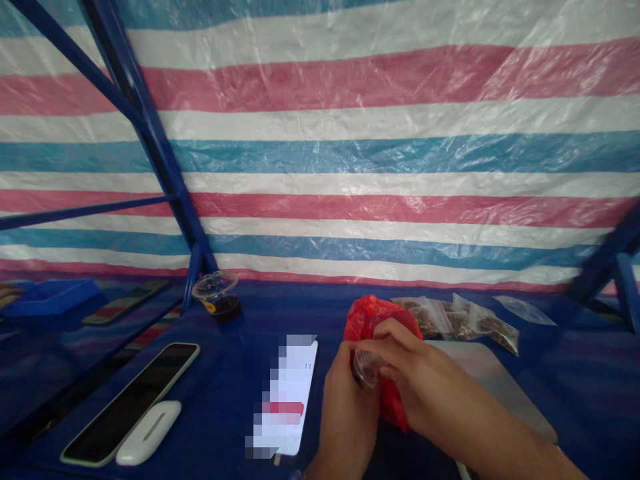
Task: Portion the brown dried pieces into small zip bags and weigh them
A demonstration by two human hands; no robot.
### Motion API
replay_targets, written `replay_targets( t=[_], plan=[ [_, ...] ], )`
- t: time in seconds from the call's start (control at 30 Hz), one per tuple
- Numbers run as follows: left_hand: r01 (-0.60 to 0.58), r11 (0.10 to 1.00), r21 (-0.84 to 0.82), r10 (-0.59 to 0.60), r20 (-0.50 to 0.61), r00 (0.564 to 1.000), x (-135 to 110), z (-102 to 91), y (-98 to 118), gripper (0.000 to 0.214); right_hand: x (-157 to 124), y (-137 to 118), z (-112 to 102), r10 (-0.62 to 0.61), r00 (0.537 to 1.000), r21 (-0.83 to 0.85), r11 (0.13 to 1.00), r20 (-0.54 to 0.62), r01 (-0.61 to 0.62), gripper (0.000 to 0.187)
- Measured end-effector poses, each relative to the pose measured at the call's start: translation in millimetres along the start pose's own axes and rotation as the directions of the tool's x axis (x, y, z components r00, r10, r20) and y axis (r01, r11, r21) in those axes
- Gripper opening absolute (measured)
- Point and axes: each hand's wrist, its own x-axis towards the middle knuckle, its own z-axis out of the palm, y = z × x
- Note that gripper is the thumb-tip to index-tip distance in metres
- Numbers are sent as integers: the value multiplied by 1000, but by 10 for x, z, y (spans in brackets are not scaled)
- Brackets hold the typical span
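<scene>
1. Curled around a clear plastic piece [367,370], the left hand [350,407] has its grip closed, thumb side uppermost. Something dark shows at the piece's lower left edge, too blurred to tell.
2. Fingers of the right hand [425,377] bend over the same piece, and its thumb comes near the rim; I cannot tell whether they pinch the plastic or the red bag.
3. Crumpled against both hands is the red bag [367,313], rising at 12 o'clock behind the fingers and showing again at 6 o'clock under the right hand. It serves as the dial's centre below.
4. Between 2 and 3 o'clock lie clear sachets [463,323] of brown bits, overlapping; beyond them rests a flat clear bag [524,310].
5. Toward 3 to 4 o'clock, a silver-grey slab [480,370] sits partly under the right forearm.
6. At 8 o'clock a lit phone [290,383] lies face up, its screen partly pixelated.
7. Farther out, around 9 o'clock, a dark-screened phone [133,400] lies just beside a white case [150,433].
8. Between 9 and 10 stands a lidded clear cup [220,303] with dark contents.
9. Everything named rests on, or is held above, a blue tabletop [225,387]; a striped sheet [380,120] hangs at 12 o'clock.
</scene>
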Motion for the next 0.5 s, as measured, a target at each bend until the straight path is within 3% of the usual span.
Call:
replay_targets(
  t=[0.07, 0.17, 0.27, 0.37, 0.5],
  plan=[
    [11, 998, -60, -9, 35, 999, -7, 5, 23, 11, -6, 14, 19, 31, 999, -10, 999, 9, -31, 68],
    [9, 995, -100, -3, 57, 998, -15, 8, 70, 10, -15, 50, 23, -19, 999, 23, 1000, 31, 18, 65],
    [1, 1000, 17, -2, 46, 999, -10, -18, 117, 2, -24, 97, 19, -57, 998, -7, 998, -23, 57, 63],
    [-47, 992, 119, 40, 58, 998, 6, -52, 133, 9, -25, 99, -8, -97, 994, -83, 992, -45, 93, 69],
    [-125, 990, 68, 121, 66, 990, 23, -66, 123, 6, -7, -23, -115, -159, 987, -182, 971, -17, 154, 68]
  ],
)
